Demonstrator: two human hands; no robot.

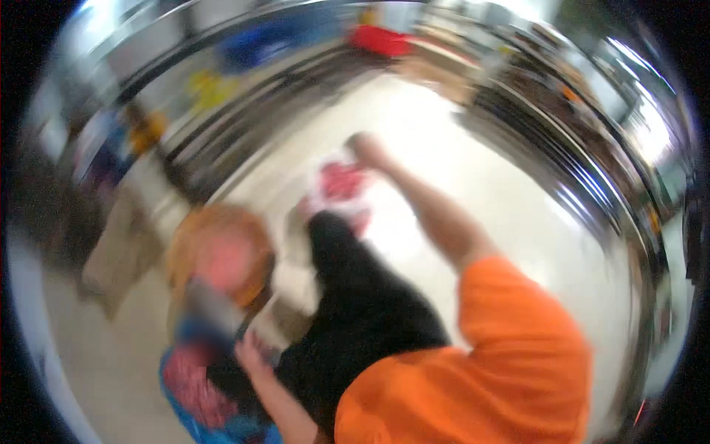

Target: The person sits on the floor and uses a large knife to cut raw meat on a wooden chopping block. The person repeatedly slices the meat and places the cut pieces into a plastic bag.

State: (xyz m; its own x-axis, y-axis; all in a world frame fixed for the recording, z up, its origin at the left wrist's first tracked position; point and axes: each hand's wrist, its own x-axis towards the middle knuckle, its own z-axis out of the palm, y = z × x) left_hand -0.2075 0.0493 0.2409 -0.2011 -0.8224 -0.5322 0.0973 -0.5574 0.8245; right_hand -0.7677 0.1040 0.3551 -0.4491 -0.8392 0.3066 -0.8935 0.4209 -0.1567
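Note:
Motion smears the whole view. My right arm stretches forward, and my right hand (371, 153) looks closed, with a small dark patch at its tip that I cannot make out. Just beside and below it is a white bag or sheet with red pieces, perhaps meat (343, 181), near my dark-clothed knee. Low on the left, my left hand (255, 354) has its fingers curled at the edge of a blurred grey flat thing (213, 307), blade-like in shape. Past that stands a round wooden block (188, 237) with a pink lump, perhaps meat (225, 259), on top.
A blue bag (174, 403) with pinkish-red contents (198, 381) lies at the lower left. A brown sack-like thing (122, 248) stands farther left. Low racks (285, 96) run along the far side, with a red container (379, 41). More shelving (547, 126) lines the right. The floor (518, 200) is pale.

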